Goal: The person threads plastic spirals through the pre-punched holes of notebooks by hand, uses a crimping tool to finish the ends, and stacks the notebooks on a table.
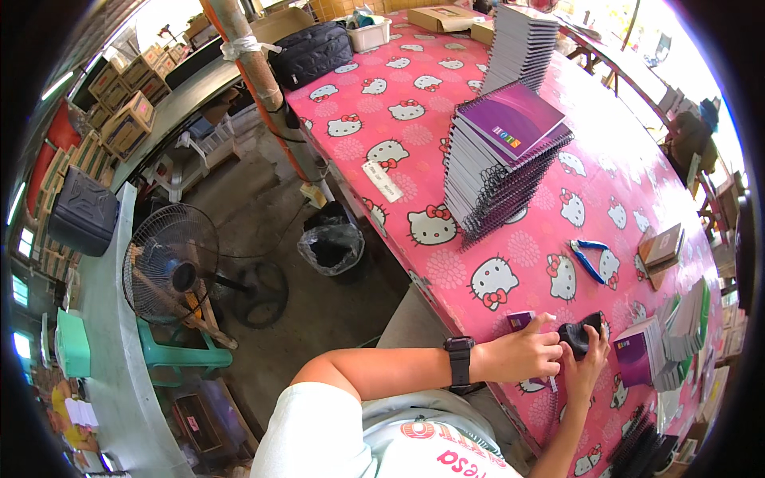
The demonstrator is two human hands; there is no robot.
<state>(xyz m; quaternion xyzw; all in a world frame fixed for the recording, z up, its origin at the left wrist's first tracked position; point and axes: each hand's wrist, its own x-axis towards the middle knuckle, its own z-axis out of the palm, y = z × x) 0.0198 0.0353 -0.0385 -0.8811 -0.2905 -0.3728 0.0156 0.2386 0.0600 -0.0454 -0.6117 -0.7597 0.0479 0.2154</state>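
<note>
My right hand has its fingers around a small black, soft-looking object near the table's front edge; its exact kind is unclear. Close beside it, my left hand, with a black watch on the wrist, has its fingers curled toward the object. Whatever those fingers hold, if anything, is hidden. A purple-covered notebook shows partly from beneath my left hand. Beyond the hands lie blue-handled pliers. To the right stand small purple-covered notebooks.
Tall stacks of spiral notebooks rise farther back on the pink patterned table. Black binding coils lie at the near right. Left of the table are a lined bin, a standing fan and a taped post.
</note>
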